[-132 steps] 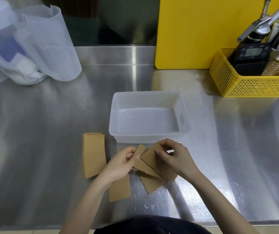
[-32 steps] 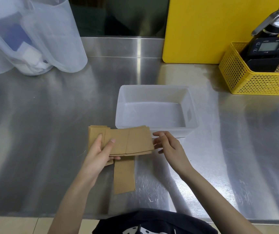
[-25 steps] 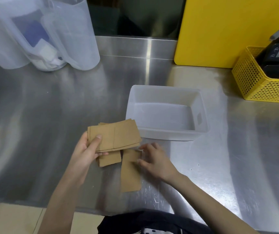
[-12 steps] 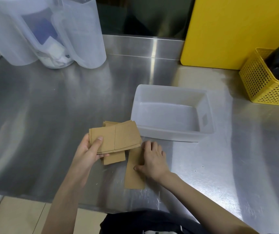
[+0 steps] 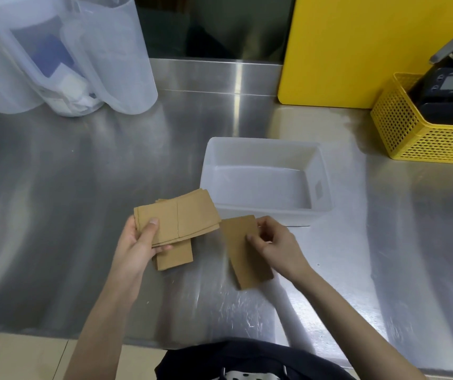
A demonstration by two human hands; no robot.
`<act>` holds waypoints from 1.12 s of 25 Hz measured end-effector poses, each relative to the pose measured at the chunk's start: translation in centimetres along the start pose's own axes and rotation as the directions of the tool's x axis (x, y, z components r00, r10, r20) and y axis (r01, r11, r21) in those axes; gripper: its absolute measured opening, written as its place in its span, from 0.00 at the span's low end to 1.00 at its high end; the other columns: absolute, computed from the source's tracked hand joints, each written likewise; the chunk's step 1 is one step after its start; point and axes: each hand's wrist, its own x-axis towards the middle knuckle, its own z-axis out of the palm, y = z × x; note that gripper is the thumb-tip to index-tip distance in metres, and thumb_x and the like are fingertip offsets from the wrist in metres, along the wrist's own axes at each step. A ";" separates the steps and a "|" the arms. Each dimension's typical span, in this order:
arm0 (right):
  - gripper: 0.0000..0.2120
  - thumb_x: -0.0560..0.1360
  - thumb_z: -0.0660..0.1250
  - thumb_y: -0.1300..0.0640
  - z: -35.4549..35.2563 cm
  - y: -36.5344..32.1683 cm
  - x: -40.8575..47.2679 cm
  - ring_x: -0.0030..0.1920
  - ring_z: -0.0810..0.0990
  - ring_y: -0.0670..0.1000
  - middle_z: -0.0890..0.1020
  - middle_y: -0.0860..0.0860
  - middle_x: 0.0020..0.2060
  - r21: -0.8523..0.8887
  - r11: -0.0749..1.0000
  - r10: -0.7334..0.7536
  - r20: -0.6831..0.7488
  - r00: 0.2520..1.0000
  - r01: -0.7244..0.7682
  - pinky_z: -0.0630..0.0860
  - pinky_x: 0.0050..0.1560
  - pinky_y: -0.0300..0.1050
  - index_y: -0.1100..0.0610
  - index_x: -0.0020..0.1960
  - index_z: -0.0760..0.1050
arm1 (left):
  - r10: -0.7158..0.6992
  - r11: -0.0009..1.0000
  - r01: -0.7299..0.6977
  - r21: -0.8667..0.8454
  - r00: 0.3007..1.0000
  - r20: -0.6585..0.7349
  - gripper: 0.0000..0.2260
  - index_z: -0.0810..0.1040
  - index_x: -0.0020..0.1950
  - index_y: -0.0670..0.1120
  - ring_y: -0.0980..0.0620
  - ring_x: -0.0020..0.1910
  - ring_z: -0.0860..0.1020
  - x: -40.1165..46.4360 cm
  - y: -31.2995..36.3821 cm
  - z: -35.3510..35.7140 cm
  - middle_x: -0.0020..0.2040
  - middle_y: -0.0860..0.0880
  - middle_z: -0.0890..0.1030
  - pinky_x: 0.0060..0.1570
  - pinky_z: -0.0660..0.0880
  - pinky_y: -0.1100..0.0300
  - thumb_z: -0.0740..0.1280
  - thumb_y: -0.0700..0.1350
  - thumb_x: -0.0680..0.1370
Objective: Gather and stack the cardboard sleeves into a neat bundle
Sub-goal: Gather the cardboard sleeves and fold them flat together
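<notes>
Steel counter (image 5: pixel 82 187) looks slick — left hand (image 5: pixel 137 246) pinches a skewed stack (image 5: pixel 177 219), right hand (image 5: pixel 274 246) grips one sleeve (image 5: pixel 243 250), so adding it could fan everything out.

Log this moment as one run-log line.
left hand: holds sleeve stack | right hand: grips single sleeve | clear tub: nothing inside | bundle: incomplete

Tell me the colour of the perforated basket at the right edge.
The perforated plastic basket is bright yellow, seen in the head view, the only one.
</notes>
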 end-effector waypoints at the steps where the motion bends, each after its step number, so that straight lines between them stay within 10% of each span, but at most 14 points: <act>1: 0.03 0.73 0.64 0.60 -0.9 -0.2 -0.2 0.39 0.74 0.51 0.78 0.54 0.39 -0.017 1.000 -0.018 0.002 1.000 0.018 0.67 0.36 0.30 0.56 0.47 0.73 | 0.010 1.000 -0.010 -0.004 1.000 -0.014 0.07 0.69 0.53 0.48 0.56 0.43 0.76 0.0 0.1 0.2 0.46 0.54 0.76 0.30 0.78 0.71 0.56 0.40 0.79; 11: 0.12 0.75 0.62 0.58 -3.2 -5.3 -0.3 0.45 0.74 0.49 0.75 0.50 0.44 -0.244 0.916 -0.296 0.123 0.947 0.318 0.66 0.44 0.25 0.53 0.57 0.76 | -0.048 0.985 0.020 0.172 0.986 0.160 0.09 0.71 0.44 0.56 0.64 0.28 0.79 -1.8 0.3 3.4 0.45 0.53 0.78 0.55 0.74 0.48 0.56 0.44 0.79; 28: 0.11 0.74 0.63 0.56 0.0 -6.7 0.9 0.49 0.73 0.53 0.72 0.51 0.47 -0.381 0.805 -0.395 0.228 0.890 0.455 0.69 0.56 0.44 0.56 0.56 0.75 | 0.028 0.991 -0.069 0.116 0.948 0.318 0.09 0.71 0.47 0.53 0.57 0.38 0.78 -2.5 -0.4 5.0 0.43 0.53 0.78 0.32 0.77 0.69 0.61 0.39 0.76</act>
